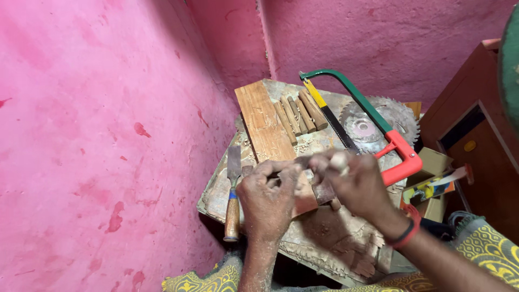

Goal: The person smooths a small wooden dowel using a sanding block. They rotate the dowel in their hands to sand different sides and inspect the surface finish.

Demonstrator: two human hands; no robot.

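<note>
Head view: left hand [268,197] and right hand [354,184] both grip one tool [303,161]; four dowels [299,115], one chisel [233,192] nearby.

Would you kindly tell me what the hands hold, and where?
Both hands, left hand and right hand, grip a thin dark metal tool; exact hold points are hidden.

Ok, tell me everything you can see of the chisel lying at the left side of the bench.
The flat steel chisel with the brown wooden handle lies on the worn, dusty wooden workbench near its left edge, blade pointing away from the person. The blade is broad, grey and dull. A blue band sits where the blade meets the rounded handle, and a metal ring caps the handle's butt, which reaches the near edge of the bench. Neither hand holds it; the left hand is just to its right, close beside the handle.
</note>
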